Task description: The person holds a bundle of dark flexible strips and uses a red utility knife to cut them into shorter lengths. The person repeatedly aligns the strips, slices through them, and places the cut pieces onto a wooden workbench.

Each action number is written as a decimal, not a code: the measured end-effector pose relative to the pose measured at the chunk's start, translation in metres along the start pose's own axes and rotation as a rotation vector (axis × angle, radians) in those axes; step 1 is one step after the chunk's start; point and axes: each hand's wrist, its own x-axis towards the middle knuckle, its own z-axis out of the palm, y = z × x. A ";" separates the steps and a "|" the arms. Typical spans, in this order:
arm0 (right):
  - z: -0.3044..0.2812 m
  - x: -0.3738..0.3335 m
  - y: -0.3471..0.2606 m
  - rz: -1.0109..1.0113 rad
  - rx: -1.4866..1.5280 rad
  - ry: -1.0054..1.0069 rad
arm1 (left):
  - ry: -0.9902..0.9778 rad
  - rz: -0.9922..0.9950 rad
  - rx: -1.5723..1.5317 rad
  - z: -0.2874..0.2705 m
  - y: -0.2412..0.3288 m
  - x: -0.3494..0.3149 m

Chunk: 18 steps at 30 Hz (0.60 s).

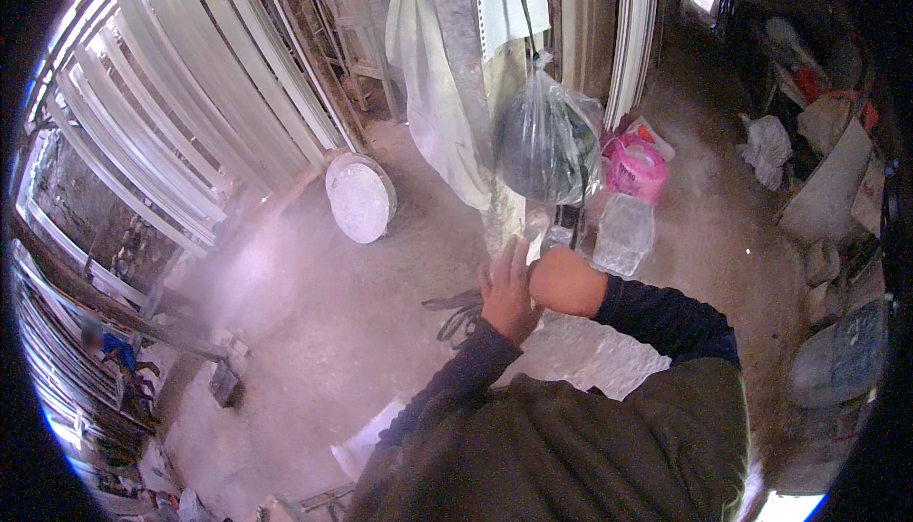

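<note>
My left hand [509,289] is raised in front of me at the foot of a pale, dusty post, its fingers stretched upward and holding nothing that I can see. Close against its right side is my right hand [568,282], bent at the wrist, with its back toward me. The fingers of that hand are turned away and hidden. Just beyond both hands is a small pale object [535,235], too unclear to name. A dark looped cord or strap [458,313] shows left of my left wrist. Beyond my hands hangs a clear plastic bag [550,140] with dark contents.
A pink plastic container [635,170] and a clear, block-shaped package [624,235] stand to the right. A white round tub [360,199] is on the dusty floor. Long white mouldings [204,66] lean at the left. Another person [122,356] is far left; clutter lines the right wall.
</note>
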 end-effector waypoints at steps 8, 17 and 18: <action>-0.034 -0.011 0.004 0.100 0.269 -0.147 | -0.350 -0.177 -0.693 0.066 -0.060 -0.002; -0.046 -0.016 0.042 0.081 0.552 0.167 | -0.016 -0.186 -0.658 -0.014 -0.048 -0.003; -0.046 -0.014 0.041 0.098 0.534 0.150 | -0.002 -0.227 -0.671 -0.016 -0.050 -0.007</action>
